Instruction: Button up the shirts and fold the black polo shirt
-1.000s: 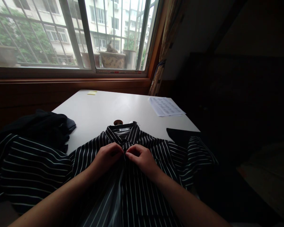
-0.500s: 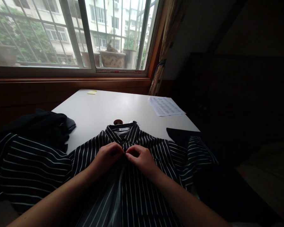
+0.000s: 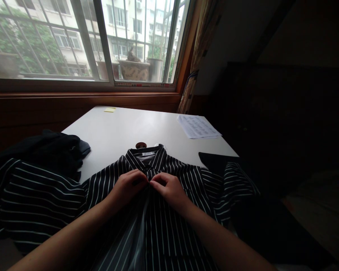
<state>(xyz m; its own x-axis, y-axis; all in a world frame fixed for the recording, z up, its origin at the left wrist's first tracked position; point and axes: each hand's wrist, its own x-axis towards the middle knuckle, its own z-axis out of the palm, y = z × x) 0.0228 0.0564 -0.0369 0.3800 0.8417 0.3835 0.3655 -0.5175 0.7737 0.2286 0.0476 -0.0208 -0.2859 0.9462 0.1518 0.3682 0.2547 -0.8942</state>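
A black shirt with white stripes (image 3: 172, 214) lies spread face up, its collar toward the window and its sleeves out to both sides. Just below the collar, my left hand (image 3: 130, 184) pinches the left edge of the front opening. Facing it, my right hand (image 3: 169, 188) pinches the other edge, the fingertips of both hands almost meeting. Whatever small part sits between the fingertips is too small to make out. Below my hands the front hangs open, with the inside of the shirt showing.
Under the shirt is a white table (image 3: 124, 124). Dark clothing (image 3: 42, 150) is heaped at the left. Printed sheets (image 3: 197, 127) lie at the far right corner, a yellow sticky note (image 3: 110, 110) at the far left. A round brown object (image 3: 141, 145) sits behind the collar.
My fingertips have shifted very slightly closer together at the shirt front. Everything else stays as it was.
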